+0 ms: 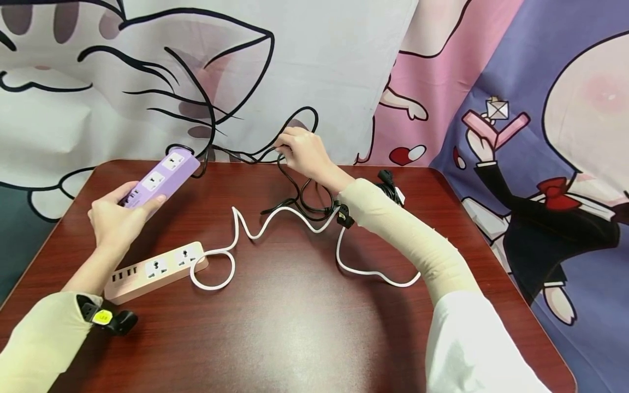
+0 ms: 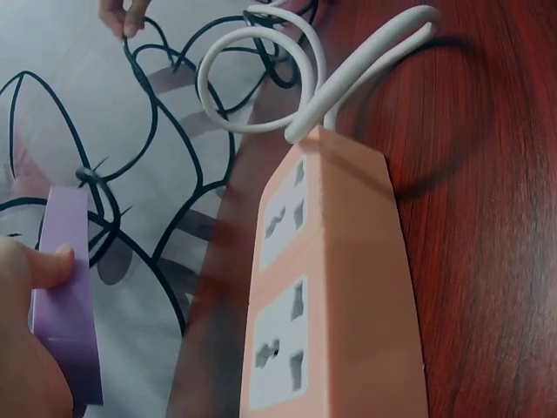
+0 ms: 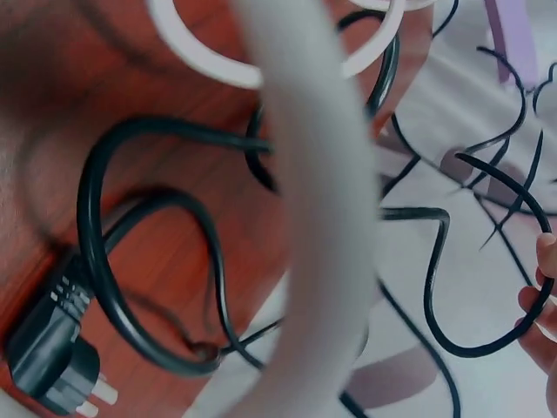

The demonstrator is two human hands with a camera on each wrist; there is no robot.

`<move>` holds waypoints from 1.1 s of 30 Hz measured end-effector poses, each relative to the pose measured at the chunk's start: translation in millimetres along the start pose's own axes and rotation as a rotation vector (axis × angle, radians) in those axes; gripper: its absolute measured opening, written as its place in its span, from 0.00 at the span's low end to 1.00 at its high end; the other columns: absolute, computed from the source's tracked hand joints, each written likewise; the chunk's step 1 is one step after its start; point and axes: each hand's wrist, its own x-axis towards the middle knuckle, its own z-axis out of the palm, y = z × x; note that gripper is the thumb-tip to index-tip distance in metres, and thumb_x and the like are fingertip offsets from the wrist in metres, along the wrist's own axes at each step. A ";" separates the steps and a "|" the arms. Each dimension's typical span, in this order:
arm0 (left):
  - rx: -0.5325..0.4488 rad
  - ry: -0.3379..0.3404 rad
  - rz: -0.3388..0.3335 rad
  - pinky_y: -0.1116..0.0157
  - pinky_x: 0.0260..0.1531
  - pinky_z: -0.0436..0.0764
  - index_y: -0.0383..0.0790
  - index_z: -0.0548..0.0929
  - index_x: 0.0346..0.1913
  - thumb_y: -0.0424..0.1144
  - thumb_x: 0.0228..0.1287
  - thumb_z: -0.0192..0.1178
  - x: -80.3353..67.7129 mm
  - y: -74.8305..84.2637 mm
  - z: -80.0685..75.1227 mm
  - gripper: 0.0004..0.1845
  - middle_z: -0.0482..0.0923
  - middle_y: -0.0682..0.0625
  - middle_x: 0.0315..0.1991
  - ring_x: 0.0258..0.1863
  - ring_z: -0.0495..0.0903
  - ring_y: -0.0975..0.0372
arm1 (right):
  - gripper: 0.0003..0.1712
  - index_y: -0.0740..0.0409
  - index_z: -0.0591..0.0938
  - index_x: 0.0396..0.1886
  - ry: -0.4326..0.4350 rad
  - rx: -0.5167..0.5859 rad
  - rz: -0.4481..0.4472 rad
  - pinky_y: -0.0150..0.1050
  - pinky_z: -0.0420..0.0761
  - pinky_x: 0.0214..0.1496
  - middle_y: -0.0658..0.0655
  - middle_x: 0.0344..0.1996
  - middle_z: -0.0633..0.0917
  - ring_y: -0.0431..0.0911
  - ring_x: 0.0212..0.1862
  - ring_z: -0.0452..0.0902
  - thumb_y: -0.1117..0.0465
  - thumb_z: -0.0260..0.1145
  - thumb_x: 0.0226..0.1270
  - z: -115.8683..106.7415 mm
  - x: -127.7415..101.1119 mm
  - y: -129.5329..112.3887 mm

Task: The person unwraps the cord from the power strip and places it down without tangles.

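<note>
My left hand (image 1: 113, 218) grips a purple power strip (image 1: 165, 173) by its near end, lifted and tilted up toward the back of the table. From its far end a black cord trails off. My right hand (image 1: 306, 153) is raised near the back edge, and its fingertips pinch the black cord (image 3: 470, 352), which loops above and below them. Under my left arm a peach power strip (image 1: 162, 273) lies on the table, its sockets up, with a white cord (image 1: 290, 208) running from its far end.
On the table (image 1: 275, 327), a black plug (image 1: 345, 215) lies below my right forearm. Partly behind that arm sits a bundled black cord (image 1: 387, 183). The white cord curves across the middle and under the right sleeve. A printed cloth (image 1: 344, 65) hangs right behind the table.
</note>
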 end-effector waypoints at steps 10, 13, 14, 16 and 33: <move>0.064 -0.079 0.202 0.60 0.42 0.60 0.44 0.75 0.64 0.58 0.53 0.67 2.1 -6.4 -13.0 0.37 0.75 0.33 0.59 0.55 0.67 0.49 | 0.06 0.55 0.86 0.35 0.029 -0.034 0.164 0.44 0.80 0.41 0.53 0.32 0.85 0.48 0.40 0.82 0.63 0.63 0.65 -10.3 -0.4 32.0; 0.102 -0.121 0.253 0.59 0.39 0.60 0.44 0.74 0.64 0.58 0.53 0.67 2.8 -11.2 -17.7 0.38 0.73 0.31 0.60 0.54 0.66 0.46 | 0.05 0.55 0.86 0.35 0.032 -0.036 0.200 0.45 0.80 0.41 0.52 0.34 0.85 0.49 0.40 0.83 0.62 0.64 0.65 -14.3 -1.7 40.4; 0.113 -0.135 0.265 0.59 0.38 0.60 0.43 0.73 0.65 0.58 0.53 0.67 3.0 -13.0 -19.2 0.38 0.73 0.30 0.60 0.54 0.66 0.46 | 0.05 0.54 0.86 0.35 0.031 -0.038 0.210 0.45 0.80 0.41 0.52 0.34 0.86 0.48 0.40 0.83 0.61 0.64 0.65 -15.2 -2.2 43.1; 0.134 -0.156 0.283 0.57 0.37 0.60 0.42 0.73 0.65 0.58 0.53 0.67 4.5 -17.3 -21.3 0.38 0.73 0.29 0.59 0.54 0.65 0.44 | 0.05 0.54 0.85 0.35 0.036 -0.042 0.222 0.45 0.80 0.41 0.52 0.35 0.86 0.49 0.40 0.83 0.61 0.64 0.65 -16.5 -3.4 47.6; 0.298 -0.228 0.273 0.40 0.47 0.58 0.26 0.72 0.61 0.55 0.59 0.63 22.0 -54.0 -20.1 0.38 0.70 0.21 0.53 0.51 0.63 0.34 | 0.05 0.54 0.86 0.35 -0.027 -0.062 0.234 0.45 0.80 0.41 0.53 0.35 0.85 0.49 0.42 0.82 0.64 0.65 0.63 -9.5 -21.7 60.7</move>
